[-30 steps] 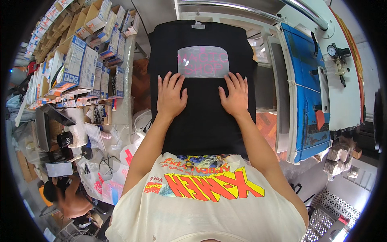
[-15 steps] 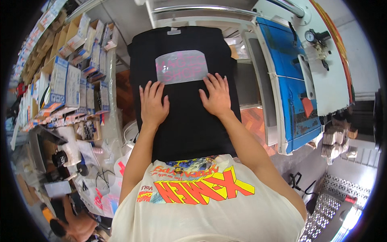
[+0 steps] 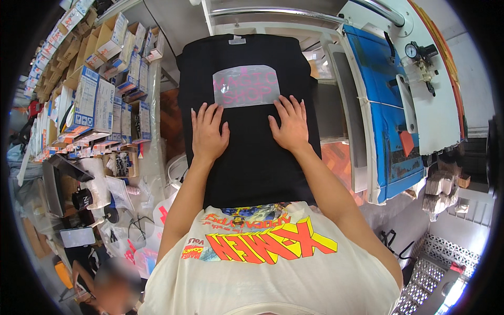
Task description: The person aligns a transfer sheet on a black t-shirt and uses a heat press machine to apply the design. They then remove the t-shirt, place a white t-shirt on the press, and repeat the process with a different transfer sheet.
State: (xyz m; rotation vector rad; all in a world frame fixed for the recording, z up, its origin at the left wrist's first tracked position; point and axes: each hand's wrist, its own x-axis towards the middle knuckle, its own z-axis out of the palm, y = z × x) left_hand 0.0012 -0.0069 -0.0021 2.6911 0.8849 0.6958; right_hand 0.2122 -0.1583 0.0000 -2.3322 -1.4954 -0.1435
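Note:
A black T-shirt (image 3: 249, 157) lies spread flat in front of me, its collar and pale neck label at the far end. On its chest rests a clear transfer film (image 3: 247, 86) bearing pink lettering. My left hand (image 3: 209, 131) lies flat on the cloth, fingers spread, the inner fingertips at the film's lower left corner. Across from it, my right hand (image 3: 290, 126) is also flat and open, with its inner fingertips at the lower right corner. Neither hand grips anything.
Right of the shirt stands a blue-topped press bed (image 3: 380, 115) with a pressure gauge (image 3: 411, 50) beyond it. Cardboard boxes (image 3: 94, 102) crowd the left shelf. A laptop-like dark screen (image 3: 60, 186) sits below them. Another person (image 3: 113, 289) is at the lower left.
The whole view has shifted slightly, so shirt and hands appear farther right. Both hands keep about the same place on the shirt. The other person's head has moved.

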